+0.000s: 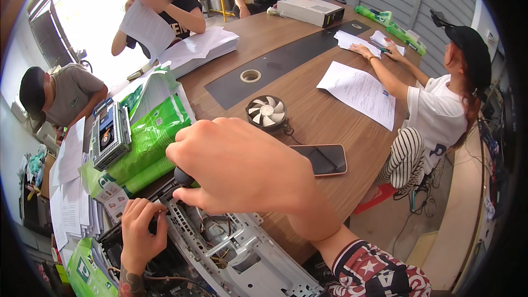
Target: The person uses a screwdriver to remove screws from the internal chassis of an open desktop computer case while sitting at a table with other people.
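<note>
An opened metal computer case (250,258) lies in front of me, with wires and bare metal framing inside. My right hand (236,162) reaches across its far end, fingers wrapped round a screwdriver (183,178). Only the black rounded handle shows; the tip is hidden. My left hand (142,228) rests at the case's left side. Its thumb and forefinger are pinched together by the metal edge, and whatever they hold is too small to make out. Beyond my right wrist stand a round cooling fan (266,112) with pale blades and a phone (324,159) lying flat.
Green plastic packaging (148,143) and a metal drive cage (111,135) lie at the left. Paper stacks (74,209) stand beside them. A tape roll (251,76) and a closed computer case (311,11) are farther off. Several people sit around the table (297,88), some handling papers.
</note>
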